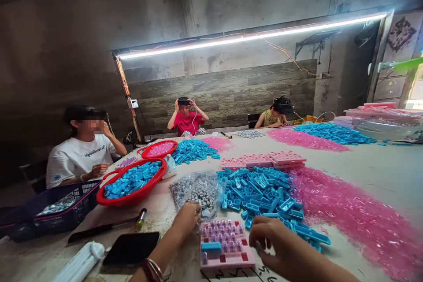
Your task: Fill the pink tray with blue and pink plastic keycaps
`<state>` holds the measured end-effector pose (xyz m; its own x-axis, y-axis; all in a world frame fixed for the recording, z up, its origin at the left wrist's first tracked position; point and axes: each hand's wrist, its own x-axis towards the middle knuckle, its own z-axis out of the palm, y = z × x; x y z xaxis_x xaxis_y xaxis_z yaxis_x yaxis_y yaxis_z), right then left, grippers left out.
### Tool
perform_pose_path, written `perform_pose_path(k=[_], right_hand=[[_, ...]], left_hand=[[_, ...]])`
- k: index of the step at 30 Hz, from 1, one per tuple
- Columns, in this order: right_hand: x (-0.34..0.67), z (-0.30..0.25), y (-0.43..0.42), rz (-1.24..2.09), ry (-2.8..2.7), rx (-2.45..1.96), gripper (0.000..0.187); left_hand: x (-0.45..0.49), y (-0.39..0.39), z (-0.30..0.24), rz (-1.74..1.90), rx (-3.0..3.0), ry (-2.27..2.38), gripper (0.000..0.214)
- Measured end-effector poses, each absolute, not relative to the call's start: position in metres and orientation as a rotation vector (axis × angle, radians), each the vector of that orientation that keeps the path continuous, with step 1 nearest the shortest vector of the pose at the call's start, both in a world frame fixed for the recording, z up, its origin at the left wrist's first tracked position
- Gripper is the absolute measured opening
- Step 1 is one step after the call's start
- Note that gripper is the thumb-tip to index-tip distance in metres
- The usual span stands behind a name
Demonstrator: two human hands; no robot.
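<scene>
A pink tray with small slots (226,246) lies on the table in front of me, partly filled with small parts and one blue piece. My left hand (187,218) is closed in a pinch at the edge of a clear bag of small grey parts (198,191); what it holds is too small to name. My right hand (274,244) rests beside the tray's right edge with fingers curled, next to a heap of blue plastic pieces (264,194). A wide spread of pink clear pieces (350,216) lies to the right.
A black phone (132,247), a white object (81,262) and a dark tool (102,229) lie at the near left. Red basins (132,196) hold blue and pink pieces; a dark basket (46,216) stands left. Stacked pink trays (262,159) sit mid-table. Three other people sit around the table.
</scene>
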<state>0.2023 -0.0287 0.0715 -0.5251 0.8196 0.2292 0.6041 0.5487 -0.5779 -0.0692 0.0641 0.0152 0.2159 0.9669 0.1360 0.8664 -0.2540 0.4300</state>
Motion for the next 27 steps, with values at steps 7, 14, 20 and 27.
perform_pose_path(k=[7, 14, 20, 27], right_hand=[[0.183, 0.053, -0.036, 0.689, -2.442, -1.016, 0.03], [0.182, 0.033, -0.012, 0.717, -2.379, -0.996, 0.018], [0.177, 0.033, -0.008, 0.745, -2.382, -0.996, 0.019], [0.181, 0.032, -0.009, 0.711, -2.381, -1.159, 0.024]], left_hand=[[-0.073, 0.06, 0.002, 0.727, 2.171, 1.717, 0.028], [-0.077, 0.054, 0.002, 0.882, 2.05, 1.618, 0.021], [-0.075, 0.051, 0.008, 0.849, 2.057, 1.634, 0.021], [-0.074, 0.05, 0.007, 0.819, 2.117, 1.607, 0.026]])
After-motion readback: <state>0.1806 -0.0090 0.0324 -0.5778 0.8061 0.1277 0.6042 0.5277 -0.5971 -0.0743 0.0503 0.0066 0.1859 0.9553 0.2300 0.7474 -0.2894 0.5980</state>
